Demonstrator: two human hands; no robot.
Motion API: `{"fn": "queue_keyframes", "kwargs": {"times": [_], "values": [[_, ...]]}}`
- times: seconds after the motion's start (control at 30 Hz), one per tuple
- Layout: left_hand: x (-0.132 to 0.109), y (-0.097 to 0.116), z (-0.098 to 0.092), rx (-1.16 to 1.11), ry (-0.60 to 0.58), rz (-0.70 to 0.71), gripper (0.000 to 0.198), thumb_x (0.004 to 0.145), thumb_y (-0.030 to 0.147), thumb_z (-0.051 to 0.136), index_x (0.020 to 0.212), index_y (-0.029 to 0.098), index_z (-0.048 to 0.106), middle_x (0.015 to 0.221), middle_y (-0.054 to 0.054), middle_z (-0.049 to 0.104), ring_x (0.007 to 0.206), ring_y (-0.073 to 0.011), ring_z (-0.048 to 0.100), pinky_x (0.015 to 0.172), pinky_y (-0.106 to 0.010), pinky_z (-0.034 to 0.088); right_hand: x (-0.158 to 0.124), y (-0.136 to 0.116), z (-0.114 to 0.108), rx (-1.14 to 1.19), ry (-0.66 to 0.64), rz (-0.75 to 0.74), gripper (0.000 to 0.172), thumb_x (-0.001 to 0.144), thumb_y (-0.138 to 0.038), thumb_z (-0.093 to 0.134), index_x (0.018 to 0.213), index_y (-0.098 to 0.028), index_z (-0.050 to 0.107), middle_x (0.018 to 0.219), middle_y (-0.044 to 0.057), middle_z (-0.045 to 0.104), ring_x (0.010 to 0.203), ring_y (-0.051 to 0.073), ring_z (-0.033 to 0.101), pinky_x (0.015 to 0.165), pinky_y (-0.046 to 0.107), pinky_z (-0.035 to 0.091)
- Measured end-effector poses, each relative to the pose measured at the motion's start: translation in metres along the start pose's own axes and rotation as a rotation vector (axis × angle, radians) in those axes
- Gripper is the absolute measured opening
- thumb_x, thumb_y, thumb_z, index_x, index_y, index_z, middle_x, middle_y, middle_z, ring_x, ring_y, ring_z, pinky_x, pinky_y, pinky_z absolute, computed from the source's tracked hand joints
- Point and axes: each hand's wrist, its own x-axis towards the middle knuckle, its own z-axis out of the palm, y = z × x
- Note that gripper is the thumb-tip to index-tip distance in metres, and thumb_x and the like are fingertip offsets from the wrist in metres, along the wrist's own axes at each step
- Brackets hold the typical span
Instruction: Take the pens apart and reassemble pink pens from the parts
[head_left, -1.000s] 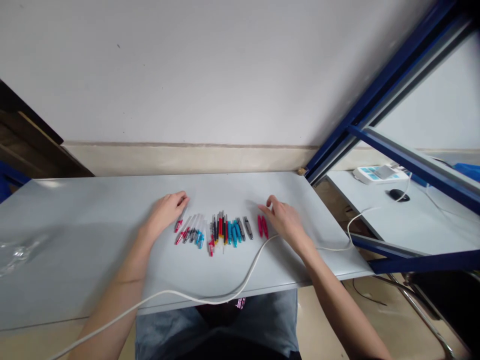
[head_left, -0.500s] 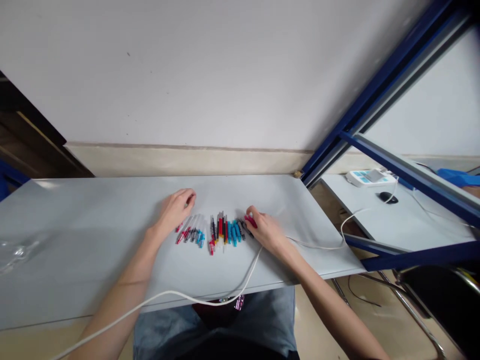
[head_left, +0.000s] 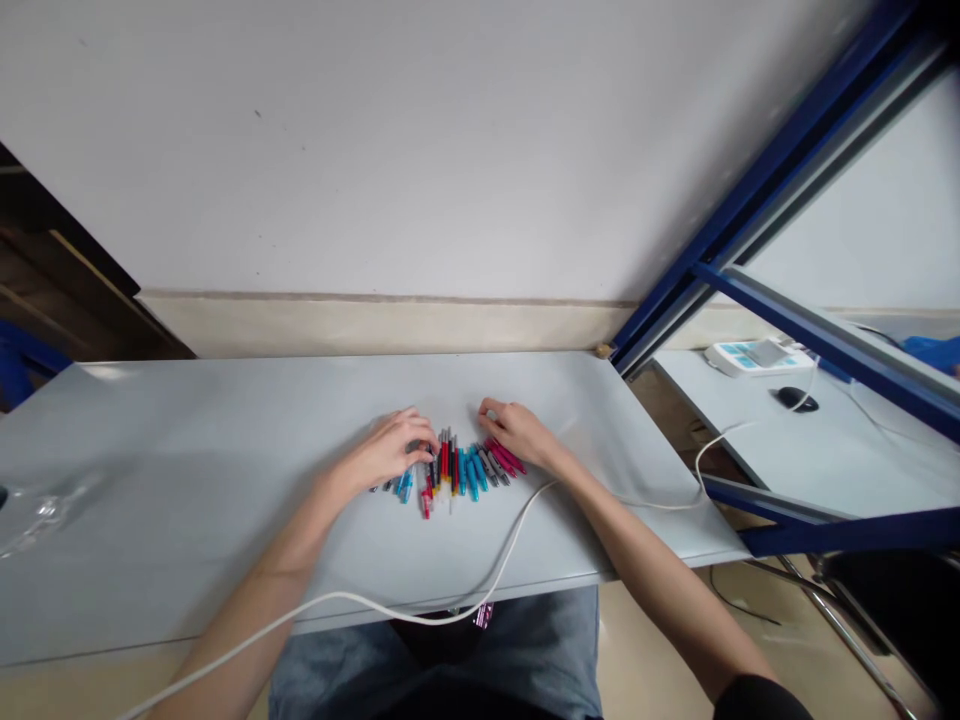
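Several small pens and pen parts [head_left: 457, 468] in red, blue, black and grey lie bunched together on the grey table [head_left: 225, 430]. My left hand [head_left: 390, 452] lies over the left end of the bunch, fingers curled on the pieces. My right hand [head_left: 517, 432] rests at the right end, its fingers bent against the red pieces [head_left: 504, 458]. Both hands press in on the pile from the sides. Whether either hand grips a piece is hidden.
A white cable [head_left: 480, 580] runs across the table's front edge and off to the right. Crumpled clear plastic [head_left: 37, 510] lies at far left. A blue metal frame [head_left: 750, 230] stands on the right, with a second table [head_left: 825, 450], a white device [head_left: 754, 355] and a black mouse [head_left: 795, 398] beyond it.
Both hands have moved inward, sweeping the spread-out pieces into one tight bunch. The red pieces at the right have been pushed against the blue ones.
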Motion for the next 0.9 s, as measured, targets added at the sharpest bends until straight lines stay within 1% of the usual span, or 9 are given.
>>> {"fn": "queue_keyframes", "kwargs": {"times": [0.1, 0.23, 0.33, 0.5, 0.7, 0.9], "values": [[0.002, 0.001, 0.001, 0.033, -0.021, 0.002, 0.012, 0.096, 0.025, 0.062, 0.092, 0.024, 0.073, 0.089, -0.002, 0.068, 0.096, -0.0206, 0.055, 0.086, -0.033, 0.044, -0.002, 0.001, 0.007, -0.002, 0.042, 0.019, 0.018, 0.103, -0.028, 0.044, 0.105, -0.021, 0.06, 0.071, 0.002, 0.065, 0.065, 0.017, 0.055, 0.065, 0.025, 0.033], [0.005, 0.001, 0.004, 0.079, -0.009, 0.01, 0.009, 0.095, 0.029, 0.065, 0.092, 0.023, 0.071, 0.09, -0.002, 0.067, 0.094, -0.0209, 0.053, 0.085, -0.033, 0.043, -0.006, 0.001, 0.008, -0.011, 0.045, 0.006, 0.018, 0.104, -0.029, 0.043, 0.105, -0.022, 0.06, 0.067, 0.001, 0.064, 0.064, 0.018, 0.055, 0.065, 0.025, 0.032], [0.006, 0.003, 0.007, 0.084, 0.005, 0.016, 0.01, 0.093, 0.032, 0.068, 0.094, 0.022, 0.07, 0.092, -0.002, 0.068, 0.094, -0.0208, 0.054, 0.085, -0.034, 0.043, -0.006, 0.001, 0.007, -0.026, 0.041, -0.003, 0.017, 0.104, -0.027, 0.043, 0.106, -0.022, 0.06, 0.066, 0.0, 0.062, 0.064, 0.018, 0.054, 0.065, 0.026, 0.03], [0.009, 0.007, 0.011, 0.06, 0.024, 0.047, 0.011, 0.093, 0.032, 0.069, 0.093, 0.021, 0.069, 0.093, -0.001, 0.069, 0.096, -0.0202, 0.055, 0.088, -0.035, 0.044, -0.006, 0.001, 0.007, -0.033, 0.043, -0.017, 0.018, 0.104, -0.027, 0.043, 0.106, -0.021, 0.06, 0.067, 0.001, 0.062, 0.063, 0.017, 0.053, 0.064, 0.026, 0.029], [0.012, 0.006, 0.018, 0.066, 0.052, 0.08, 0.009, 0.092, 0.03, 0.071, 0.09, 0.021, 0.07, 0.094, 0.0, 0.071, 0.1, -0.0202, 0.058, 0.092, -0.037, 0.044, -0.007, 0.0, 0.007, -0.037, 0.04, -0.014, 0.019, 0.104, -0.028, 0.043, 0.106, -0.02, 0.061, 0.07, 0.002, 0.063, 0.064, 0.017, 0.053, 0.065, 0.026, 0.03], [0.013, 0.006, 0.021, 0.104, 0.044, 0.103, 0.008, 0.092, 0.029, 0.071, 0.09, 0.022, 0.071, 0.095, -0.001, 0.071, 0.101, -0.0212, 0.058, 0.09, -0.039, 0.044, -0.007, 0.0, 0.007, -0.06, 0.042, -0.02, 0.02, 0.105, -0.028, 0.042, 0.107, -0.02, 0.06, 0.069, 0.002, 0.063, 0.064, 0.017, 0.053, 0.065, 0.026, 0.03]]}}
